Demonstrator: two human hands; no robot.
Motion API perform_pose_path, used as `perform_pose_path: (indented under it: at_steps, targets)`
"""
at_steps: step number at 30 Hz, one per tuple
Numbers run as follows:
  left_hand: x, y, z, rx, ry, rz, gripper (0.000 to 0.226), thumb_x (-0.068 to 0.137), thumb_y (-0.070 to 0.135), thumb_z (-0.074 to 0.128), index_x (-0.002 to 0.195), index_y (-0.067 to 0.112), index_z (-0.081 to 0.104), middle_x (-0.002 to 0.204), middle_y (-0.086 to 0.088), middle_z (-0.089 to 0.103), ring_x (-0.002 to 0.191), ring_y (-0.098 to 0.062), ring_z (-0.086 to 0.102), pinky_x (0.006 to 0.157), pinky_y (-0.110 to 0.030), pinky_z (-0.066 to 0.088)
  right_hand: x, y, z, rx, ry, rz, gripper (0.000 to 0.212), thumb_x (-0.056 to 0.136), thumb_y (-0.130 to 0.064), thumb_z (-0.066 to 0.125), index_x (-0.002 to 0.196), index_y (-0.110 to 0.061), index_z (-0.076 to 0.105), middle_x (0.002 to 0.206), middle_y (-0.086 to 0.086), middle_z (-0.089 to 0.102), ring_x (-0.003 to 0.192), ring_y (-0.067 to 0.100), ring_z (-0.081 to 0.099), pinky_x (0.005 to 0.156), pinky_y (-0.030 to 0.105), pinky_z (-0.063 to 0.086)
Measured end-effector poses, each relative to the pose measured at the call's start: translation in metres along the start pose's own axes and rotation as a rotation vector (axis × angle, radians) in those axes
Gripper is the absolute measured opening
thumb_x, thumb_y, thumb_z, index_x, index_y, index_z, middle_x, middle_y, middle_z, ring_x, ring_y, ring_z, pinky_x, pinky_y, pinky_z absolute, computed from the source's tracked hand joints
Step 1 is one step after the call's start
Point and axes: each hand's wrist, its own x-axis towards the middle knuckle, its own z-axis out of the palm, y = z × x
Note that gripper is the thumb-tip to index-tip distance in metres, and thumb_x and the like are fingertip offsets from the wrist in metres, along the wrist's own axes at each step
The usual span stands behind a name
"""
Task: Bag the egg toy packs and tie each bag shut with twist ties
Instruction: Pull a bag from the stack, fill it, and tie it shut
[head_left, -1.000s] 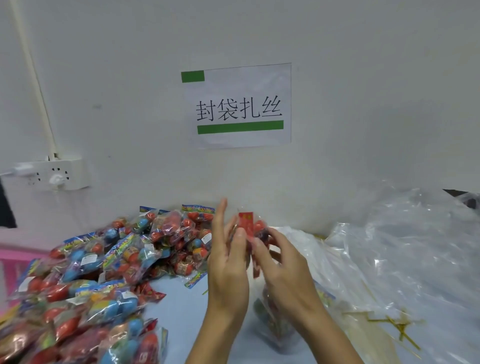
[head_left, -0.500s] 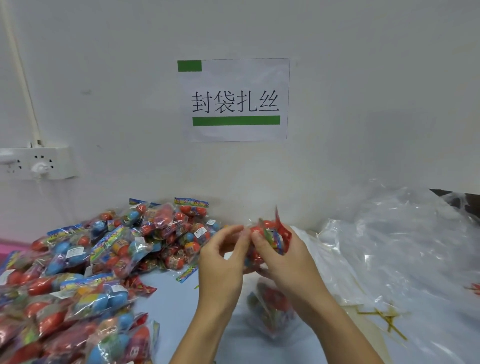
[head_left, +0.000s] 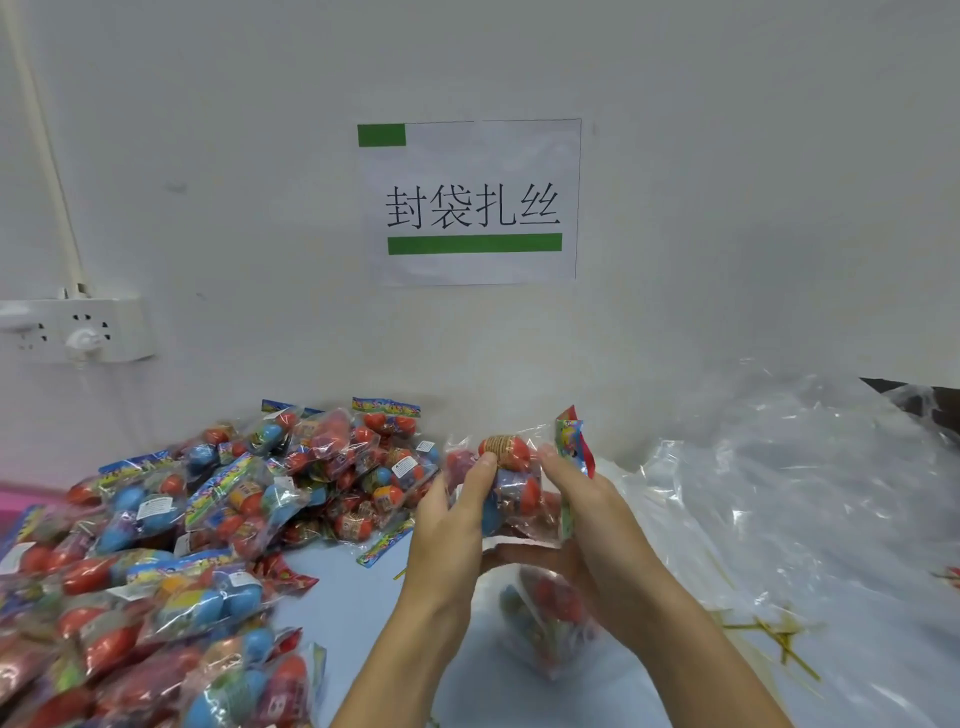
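While two hands (head_left: 452, 525) (head_left: 587, 525) grip one pack (head_left: 511, 483) — others (dozens) (head_left: 171, 545) wait.

Bright even light; soft blur; wide-angle edge bending.

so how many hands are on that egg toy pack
2: the left hand grips the clear plastic egg toy pack from the left, the right hand from the right.
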Motion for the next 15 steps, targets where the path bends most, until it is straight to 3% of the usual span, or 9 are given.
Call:
perform_pose_path:
  at_steps: [4, 6, 8, 10, 12, 15]
  targets:
    - [-0.001, -0.003, 0.006, 0.012, 0.05, 0.057, 0.025, 0.1, 0.035, 0.054, 0.115, 0.019, 0.065, 0.101, -0.006, 0.076, 0.086, -0.022, 0.074, 0.06, -0.033, 0.058, -0.003, -0.003, -0.003, -0.152, -0.052, 0.033, 0.037, 0.095, -0.053, 0.054, 0.113, -0.029, 0.075, 0.108, -0.002, 0.077, 0.098, 0.015, 0.073, 0.096, 0.05, 0.056]
    - [-0.001, -0.004, 0.007, 0.061, 0.066, 0.103, 0.021, 0.1, 0.035, 0.054, 0.114, 0.022, 0.063, 0.106, -0.004, 0.074, 0.09, -0.02, 0.074, 0.066, -0.036, 0.061, -0.003, -0.005, -0.009, -0.272, -0.039, -0.027, 0.028, 0.094, -0.054, 0.057, 0.109, -0.036, 0.074, 0.103, -0.01, 0.077, 0.095, 0.008, 0.073, 0.093, 0.043, 0.056]
    - [0.0, -0.005, 0.005, 0.179, 0.064, 0.174, 0.019, 0.098, 0.037, 0.056, 0.113, 0.027, 0.06, 0.108, 0.004, 0.072, 0.095, -0.015, 0.072, 0.075, -0.039, 0.062, -0.002, -0.007, -0.016, -0.274, -0.015, -0.064, 0.024, 0.092, -0.052, 0.063, 0.104, -0.034, 0.074, 0.099, -0.008, 0.078, 0.092, 0.01, 0.075, 0.087, 0.04, 0.06]
    - [-0.001, -0.005, 0.003, 0.233, 0.02, 0.199, 0.018, 0.098, 0.037, 0.057, 0.114, 0.03, 0.058, 0.105, 0.011, 0.072, 0.094, -0.011, 0.071, 0.075, -0.035, 0.059, -0.002, -0.006, -0.019, -0.259, 0.024, -0.09, 0.026, 0.089, -0.047, 0.069, 0.102, -0.025, 0.074, 0.093, -0.003, 0.079, 0.086, 0.015, 0.076, 0.074, 0.035, 0.063]
    - [-0.001, -0.003, 0.001, 0.189, -0.009, 0.154, 0.014, 0.098, 0.03, 0.058, 0.111, 0.026, 0.06, 0.102, 0.006, 0.074, 0.088, -0.014, 0.072, 0.072, -0.036, 0.055, -0.001, -0.003, -0.017, -0.299, 0.081, -0.138, 0.02, 0.089, -0.039, 0.072, 0.098, -0.021, 0.072, 0.087, -0.001, 0.078, 0.08, 0.015, 0.076, 0.064, 0.031, 0.061]
    - [0.001, 0.001, -0.007, 0.1, -0.012, 0.062, 0.012, 0.095, 0.027, 0.06, 0.102, 0.019, 0.063, 0.094, -0.004, 0.074, 0.079, -0.02, 0.071, 0.071, -0.04, 0.055, -0.001, 0.0, -0.015, -0.388, 0.122, -0.178, 0.013, 0.091, -0.034, 0.072, 0.095, -0.022, 0.071, 0.082, -0.003, 0.077, 0.075, 0.015, 0.076, 0.066, 0.038, 0.064]
